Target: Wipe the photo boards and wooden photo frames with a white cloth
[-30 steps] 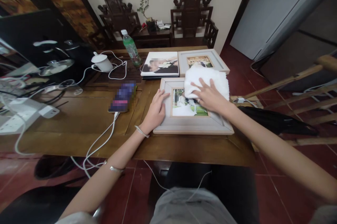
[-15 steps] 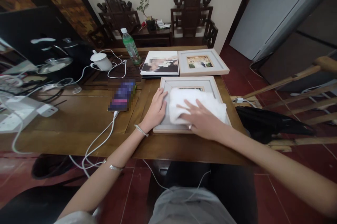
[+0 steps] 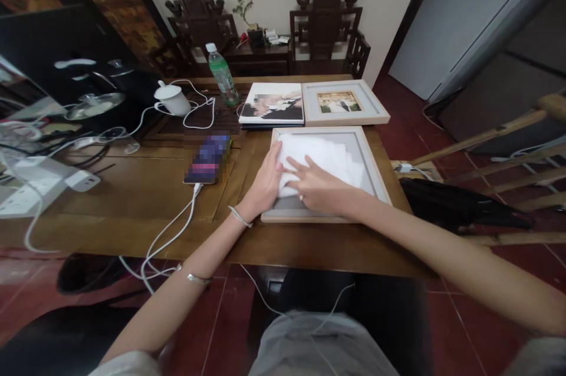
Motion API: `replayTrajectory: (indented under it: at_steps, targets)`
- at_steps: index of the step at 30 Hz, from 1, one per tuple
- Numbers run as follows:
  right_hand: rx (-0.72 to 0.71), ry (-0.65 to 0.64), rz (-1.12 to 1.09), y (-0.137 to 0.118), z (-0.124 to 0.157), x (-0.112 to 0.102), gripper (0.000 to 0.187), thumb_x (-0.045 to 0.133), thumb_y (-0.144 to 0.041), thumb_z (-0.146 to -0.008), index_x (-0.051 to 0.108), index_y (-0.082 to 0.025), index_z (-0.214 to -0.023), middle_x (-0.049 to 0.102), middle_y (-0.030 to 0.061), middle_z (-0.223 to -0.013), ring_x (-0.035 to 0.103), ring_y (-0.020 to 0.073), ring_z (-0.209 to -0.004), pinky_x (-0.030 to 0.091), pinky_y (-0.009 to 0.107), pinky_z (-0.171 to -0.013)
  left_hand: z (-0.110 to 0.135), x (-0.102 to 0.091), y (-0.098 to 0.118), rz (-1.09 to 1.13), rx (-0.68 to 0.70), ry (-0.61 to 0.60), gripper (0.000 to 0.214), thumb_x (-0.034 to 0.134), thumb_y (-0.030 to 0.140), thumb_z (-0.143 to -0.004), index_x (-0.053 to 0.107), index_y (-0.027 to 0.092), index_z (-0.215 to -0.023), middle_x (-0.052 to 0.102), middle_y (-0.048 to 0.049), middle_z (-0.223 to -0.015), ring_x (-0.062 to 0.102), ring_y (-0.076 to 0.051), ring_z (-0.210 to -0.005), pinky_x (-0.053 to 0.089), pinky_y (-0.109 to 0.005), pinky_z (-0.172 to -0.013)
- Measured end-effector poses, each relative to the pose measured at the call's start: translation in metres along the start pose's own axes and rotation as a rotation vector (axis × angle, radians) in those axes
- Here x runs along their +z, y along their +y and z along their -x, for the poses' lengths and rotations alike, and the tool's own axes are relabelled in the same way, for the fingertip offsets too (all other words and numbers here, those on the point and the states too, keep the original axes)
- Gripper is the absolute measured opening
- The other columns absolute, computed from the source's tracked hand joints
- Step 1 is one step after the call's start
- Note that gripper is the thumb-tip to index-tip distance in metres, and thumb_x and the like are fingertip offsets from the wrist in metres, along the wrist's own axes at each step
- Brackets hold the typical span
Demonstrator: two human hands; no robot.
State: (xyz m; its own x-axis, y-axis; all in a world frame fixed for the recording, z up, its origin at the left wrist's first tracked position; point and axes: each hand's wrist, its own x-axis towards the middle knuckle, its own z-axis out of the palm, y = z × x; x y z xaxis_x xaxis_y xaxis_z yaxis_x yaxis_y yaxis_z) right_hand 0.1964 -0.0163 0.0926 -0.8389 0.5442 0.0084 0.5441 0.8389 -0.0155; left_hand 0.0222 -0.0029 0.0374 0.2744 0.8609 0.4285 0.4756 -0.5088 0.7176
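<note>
A pale wooden picture frame point(image 3: 375, 167) lies flat on the brown wooden table point(image 3: 132, 199) in front of me. A white cloth point(image 3: 329, 155) covers its picture. My right hand point(image 3: 316, 187) lies flat on the cloth near the frame's left side, fingers spread and pressing down. My left hand point(image 3: 264, 182) rests on the frame's left edge, fingers flat and together, touching the cloth.
Behind the frame lie a second, smaller frame point(image 3: 345, 103) and a photo book point(image 3: 272, 105). A phone point(image 3: 207, 158) on a white cable, a white cup point(image 3: 173, 99) and a green bottle point(image 3: 220, 73) stand to the left. Power strips and cables fill the far left.
My right hand has slid the cloth from the frame's upper right down and then leftward across the picture. My left hand stays on the frame's left edge.
</note>
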Motion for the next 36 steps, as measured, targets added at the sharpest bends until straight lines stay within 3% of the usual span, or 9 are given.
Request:
replayTrajectory:
  at_steps: [4, 10, 14, 20, 23, 26, 32, 36]
  targets:
    - [-0.027, -0.028, -0.065, -0.025, 0.047, -0.012, 0.034, 0.05, -0.007, -0.081, 0.066, -0.014, -0.111, 0.048, 0.0141, -0.143, 0.032, 0.0272, -0.139, 0.028, 0.052, -0.112, 0.0, 0.001, -0.003, -0.061, -0.055, -0.055, 0.059, 0.021, 0.051, -0.099, 0.031, 0.015, -0.145, 0.031, -0.0145, -0.154, 0.023, -0.025, -0.144, 0.017, -0.047, -0.119]
    - [0.19, -0.055, 0.042, -0.019, 0.1, -0.025, 0.035, 0.053, -0.004, -0.076, 0.068, -0.014, -0.106, 0.052, 0.0163, -0.139, 0.042, 0.031, -0.133, 0.033, 0.056, -0.108, -0.002, 0.003, -0.009, -0.207, 0.004, -0.097, 0.055, 0.034, 0.045, -0.097, 0.039, 0.01, -0.139, 0.039, -0.018, -0.148, 0.025, -0.028, -0.143, 0.021, -0.049, -0.118]
    - [0.15, -0.041, 0.061, -0.02, 0.096, -0.019, 0.035, 0.054, -0.007, -0.077, 0.066, -0.013, -0.109, 0.048, 0.0175, -0.142, 0.037, 0.0323, -0.136, 0.032, 0.055, -0.109, -0.003, 0.007, -0.012, -0.2, -0.003, -0.077, 0.051, 0.034, 0.045, -0.097, 0.042, 0.015, -0.136, 0.04, -0.015, -0.148, 0.027, -0.027, -0.143, 0.021, -0.051, -0.117]
    - [-0.011, 0.03, 0.035, -0.036, 0.036, -0.002, 0.031, 0.046, -0.013, -0.088, 0.064, -0.014, -0.113, 0.046, 0.0174, -0.143, 0.037, 0.0287, -0.136, 0.031, 0.051, -0.11, -0.001, 0.006, -0.009, -0.135, -0.06, -0.026, 0.048, 0.029, 0.041, -0.098, 0.044, 0.013, -0.135, 0.043, -0.0159, -0.146, 0.029, -0.025, -0.142, 0.021, -0.048, -0.118]
    - [-0.021, 0.056, 0.053, -0.038, 0.027, 0.001, 0.03, 0.044, -0.012, -0.089, 0.065, -0.013, -0.111, 0.047, 0.0183, -0.142, 0.038, 0.0282, -0.135, 0.031, 0.051, -0.11, 0.0, 0.003, -0.008, -0.114, -0.06, -0.039, 0.047, 0.03, 0.039, -0.099, 0.041, 0.015, -0.138, 0.041, -0.0148, -0.148, 0.029, -0.024, -0.142, 0.022, -0.048, -0.118]
    - [0.042, 0.052, 0.073, -0.035, 0.051, -0.001, 0.031, 0.045, -0.009, -0.087, 0.066, -0.014, -0.11, 0.048, 0.0161, -0.142, 0.037, 0.0273, -0.136, 0.03, 0.052, -0.11, 0.0, 0.002, -0.009, -0.151, -0.031, -0.077, 0.048, 0.034, 0.038, -0.098, 0.039, 0.015, -0.139, 0.041, -0.0154, -0.148, 0.026, -0.025, -0.144, 0.021, -0.049, -0.117]
    - [0.302, 0.007, 0.176, -0.017, 0.128, -0.013, 0.036, 0.052, -0.006, -0.074, 0.068, -0.016, -0.105, 0.051, 0.0158, -0.14, 0.042, 0.031, -0.134, 0.031, 0.056, -0.108, -0.002, 0.001, -0.01, -0.253, 0.045, -0.143, 0.05, 0.039, 0.034, -0.095, 0.038, 0.013, -0.14, 0.041, -0.0167, -0.147, 0.023, -0.029, -0.144, 0.023, -0.053, -0.116]
    - [0.395, 0.003, 0.255, 0.015, 0.137, -0.015, 0.036, 0.047, -0.007, -0.075, 0.068, -0.015, -0.103, 0.05, 0.0149, -0.141, 0.04, 0.0309, -0.135, 0.034, 0.055, -0.105, -0.003, -0.001, -0.009, -0.292, 0.065, -0.176, 0.049, 0.039, 0.033, -0.094, 0.041, 0.01, -0.137, 0.04, -0.0183, -0.147, 0.022, -0.031, -0.144, 0.022, -0.053, -0.117]
